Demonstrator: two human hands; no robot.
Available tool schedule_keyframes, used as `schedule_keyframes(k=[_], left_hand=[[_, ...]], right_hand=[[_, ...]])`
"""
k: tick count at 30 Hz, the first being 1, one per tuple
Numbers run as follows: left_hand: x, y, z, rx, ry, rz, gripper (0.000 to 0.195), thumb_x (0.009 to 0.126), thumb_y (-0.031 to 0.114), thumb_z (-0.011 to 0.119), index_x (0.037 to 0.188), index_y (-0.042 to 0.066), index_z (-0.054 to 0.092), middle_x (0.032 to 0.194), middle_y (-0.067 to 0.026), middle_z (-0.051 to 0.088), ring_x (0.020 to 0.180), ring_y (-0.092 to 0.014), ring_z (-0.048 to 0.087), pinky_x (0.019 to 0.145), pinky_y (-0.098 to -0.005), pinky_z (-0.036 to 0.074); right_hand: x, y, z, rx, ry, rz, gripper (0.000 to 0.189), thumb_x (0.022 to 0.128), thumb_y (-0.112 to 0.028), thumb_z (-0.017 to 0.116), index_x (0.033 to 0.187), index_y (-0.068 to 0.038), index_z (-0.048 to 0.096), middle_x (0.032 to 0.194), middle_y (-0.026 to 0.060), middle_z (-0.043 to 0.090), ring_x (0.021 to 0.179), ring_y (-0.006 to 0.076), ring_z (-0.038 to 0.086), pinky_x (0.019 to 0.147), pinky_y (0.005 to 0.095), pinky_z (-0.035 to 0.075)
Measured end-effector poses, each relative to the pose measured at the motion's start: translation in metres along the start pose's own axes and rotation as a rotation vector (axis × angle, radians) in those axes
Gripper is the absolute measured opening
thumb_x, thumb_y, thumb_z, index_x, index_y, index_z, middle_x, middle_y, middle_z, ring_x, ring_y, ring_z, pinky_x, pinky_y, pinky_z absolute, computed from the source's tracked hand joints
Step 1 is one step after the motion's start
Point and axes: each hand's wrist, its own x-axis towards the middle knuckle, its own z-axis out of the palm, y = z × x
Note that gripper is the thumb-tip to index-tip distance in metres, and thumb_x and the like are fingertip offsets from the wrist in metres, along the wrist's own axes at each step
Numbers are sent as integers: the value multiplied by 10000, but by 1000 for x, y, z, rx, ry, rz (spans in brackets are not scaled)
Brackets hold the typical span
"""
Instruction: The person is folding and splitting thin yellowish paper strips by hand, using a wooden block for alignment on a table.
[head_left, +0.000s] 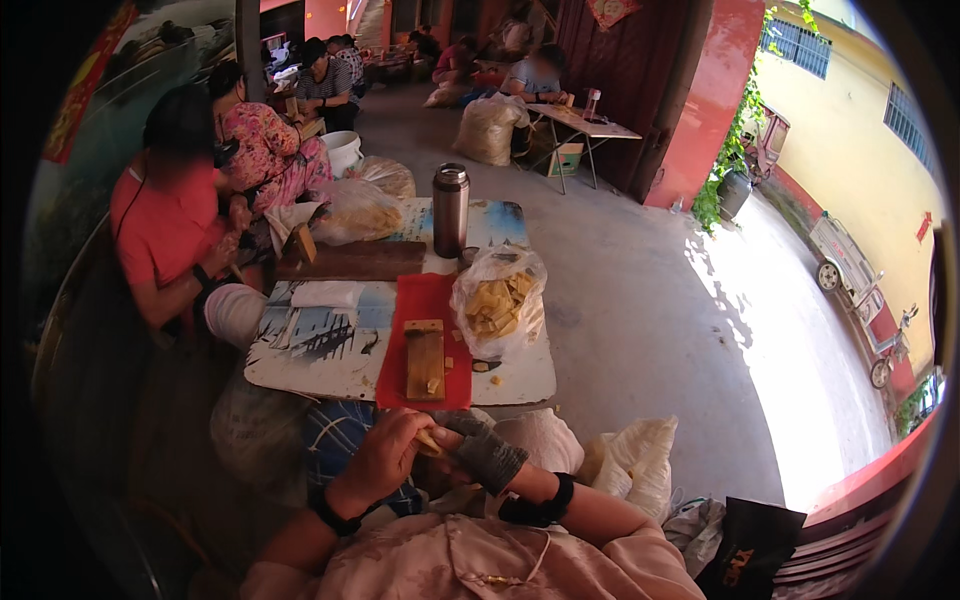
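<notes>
My left hand (390, 454), bare with a black wristband, and my right hand (484, 450), in a grey fingerless glove, meet in front of my chest. Between their fingers is a small yellowish piece (429, 442), pinched by both; its exact kind cannot be told. Just beyond them, a wooden block (425, 360) lies on a red cloth (391, 375) at the near edge of the table, with small yellowish chips on and beside it. A clear plastic bag (499, 300) full of flat yellowish pieces stands to the block's right, partly on the cloth.
The printed table (330, 379) also bears a metal thermos (451, 214), a dark board (352, 260), a folded white cloth (325, 294) and another plastic bag (360, 214). A person in a coral shirt (176, 232) sits at the left. Sacks (637, 465) and a black bag (750, 547) stand at my right.
</notes>
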Motion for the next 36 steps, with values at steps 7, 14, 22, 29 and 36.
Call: schedule_keyframes(k=[7, 14, 22, 29, 36], left_hand=[[-2, 5, 8, -20, 54, 7, 157, 834, -10, 488, 988, 3, 458, 966, -170, 491, 860, -356, 518, 733, -372, 434], [-10, -4, 15, -517, 104, -267, 101, 876, 7, 478, 972, 15, 450, 965, -100, 527, 887, -192, 549, 750, -288, 440], [-9, -3, 3, -790, 130, -358, 154, 884, 14, 514, 1034, 38, 489, 920, -20, 555, 858, -73, 538, 760, -206, 432], [-15, -10, 14, -492, 226, -307, 110, 867, 45, 596, 967, 15, 559, 827, -1, 585, 759, -41, 530, 665, -191, 442], [-7, -25, 15, -509, 309, -340, 58, 841, 14, 612, 893, 6, 588, 783, -11, 614, 716, -56, 566, 650, -195, 468]], right_hand=[[3, 8, -13, 339, -248, 142, 397, 894, -461, 509, 880, -69, 562, 614, -8, 488, 476, 67, 452, 411, 202, 333], [12, 28, -15, -888, 81, -854, 232, 813, -203, 653, 993, -72, 585, 738, 38, 573, 654, 170, 562, 554, 288, 447], [-4, -3, 1, -237, 12, -333, 198, 846, -193, 642, 967, -37, 643, 829, 17, 624, 742, 99, 560, 660, 259, 451], [7, 6, -2, -164, 165, -225, 180, 871, -233, 598, 948, -71, 584, 755, -17, 570, 652, 57, 521, 565, 201, 404], [15, 13, -30, 154, 134, -162, 331, 903, -422, 503, 928, -95, 549, 623, -20, 477, 447, 60, 372, 405, 209, 271]])
